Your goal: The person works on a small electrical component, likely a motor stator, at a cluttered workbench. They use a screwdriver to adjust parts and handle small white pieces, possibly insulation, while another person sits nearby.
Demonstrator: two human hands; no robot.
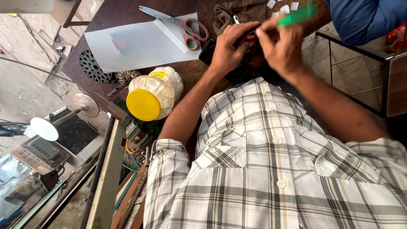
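My left hand (229, 44) grips a small black and orange object (248, 37) over the dark wooden table (123, 12). My right hand (282, 48) pinches the same object from the right and holds a green-handled tool (299, 15) that points up and right. A black phone (207, 51) lies flat just under my left hand. My checked shirt fills the lower half of the view.
Red-handled scissors (190, 30) lie on a white sheet (135, 44). A clear jar with a yellow lid (152, 95) lies on its side near the table's edge. A brown cloth (231, 12) sits at the back. A person's blue sleeve (364, 17) shows top right.
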